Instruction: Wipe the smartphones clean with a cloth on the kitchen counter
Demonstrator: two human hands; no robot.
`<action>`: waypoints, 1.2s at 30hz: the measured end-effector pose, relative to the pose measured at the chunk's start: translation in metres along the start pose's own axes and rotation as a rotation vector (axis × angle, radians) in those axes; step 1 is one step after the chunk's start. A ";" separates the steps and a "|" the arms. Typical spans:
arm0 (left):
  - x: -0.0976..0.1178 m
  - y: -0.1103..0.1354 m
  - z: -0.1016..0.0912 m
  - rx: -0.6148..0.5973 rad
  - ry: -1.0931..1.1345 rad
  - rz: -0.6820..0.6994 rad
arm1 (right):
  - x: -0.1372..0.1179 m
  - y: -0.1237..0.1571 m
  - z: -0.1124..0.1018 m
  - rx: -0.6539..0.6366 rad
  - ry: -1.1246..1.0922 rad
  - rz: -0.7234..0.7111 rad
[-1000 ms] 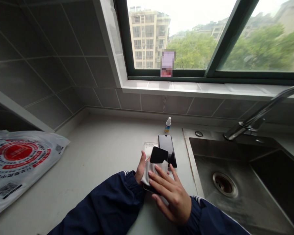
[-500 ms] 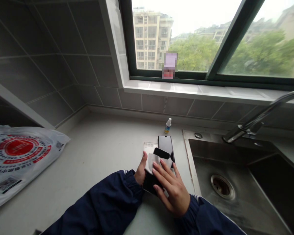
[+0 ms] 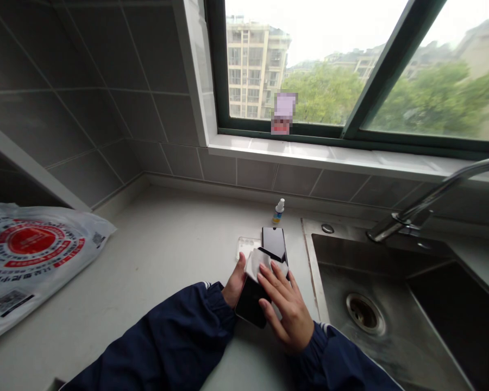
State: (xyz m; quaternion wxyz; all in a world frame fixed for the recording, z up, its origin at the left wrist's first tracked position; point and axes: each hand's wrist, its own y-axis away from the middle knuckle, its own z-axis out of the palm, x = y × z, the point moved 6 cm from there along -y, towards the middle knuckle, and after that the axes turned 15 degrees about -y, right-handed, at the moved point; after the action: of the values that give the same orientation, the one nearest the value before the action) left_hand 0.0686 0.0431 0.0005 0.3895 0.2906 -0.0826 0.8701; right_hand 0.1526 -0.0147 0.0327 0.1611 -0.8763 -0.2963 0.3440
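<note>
My left hand [image 3: 233, 288] is closed around the left edge of a black smartphone [image 3: 252, 304], its thumb up along the side. My right hand [image 3: 287, 304] holds a whitish wiping cloth [image 3: 256, 264] against the phone's upper screen, with extended fingers lying on it. The cloth hides part of the screen and the top edge. Just beyond lies a second smartphone [image 3: 273, 240], dark screen up, its lower end covered by the cloth and hand. A clear phone case [image 3: 245, 247] rests to its left. Behind them stands a small spray bottle [image 3: 279, 212] with a white cap.
To the right is a steel sink [image 3: 315, 271] with a drain [image 3: 365, 314] and a chrome faucet [image 3: 403, 214]. A white plastic bag [image 3: 93, 233] with red print lies on the counter [image 3: 167, 244] at left. Tiled wall and a window sill [image 3: 309, 155] bound the back.
The cloth and my right hand have slid up the held phone, covering its top end and baring more of the lower screen. My left hand keeps its grip. The view has shifted slightly.
</note>
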 end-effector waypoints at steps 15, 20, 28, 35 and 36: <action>0.005 0.001 0.001 0.038 -0.044 0.008 | 0.005 -0.001 -0.002 0.018 -0.115 0.046; 0.003 0.000 0.001 0.044 -0.045 -0.019 | 0.008 -0.001 0.000 0.014 -0.117 0.069; 0.005 0.001 -0.002 0.048 -0.116 0.001 | 0.023 -0.003 -0.008 0.087 -0.093 0.073; 0.004 0.000 -0.002 0.040 -0.162 0.020 | 0.024 -0.003 -0.009 0.134 -0.098 0.033; 0.003 0.001 -0.002 0.040 -0.166 0.021 | 0.024 -0.003 -0.009 0.139 -0.102 0.029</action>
State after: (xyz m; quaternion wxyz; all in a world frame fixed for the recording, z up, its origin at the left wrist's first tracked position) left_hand 0.0653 0.0455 0.0004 0.3661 0.3687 -0.1005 0.8485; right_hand 0.1716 0.0020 0.0286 0.2012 -0.8485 -0.2671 0.4102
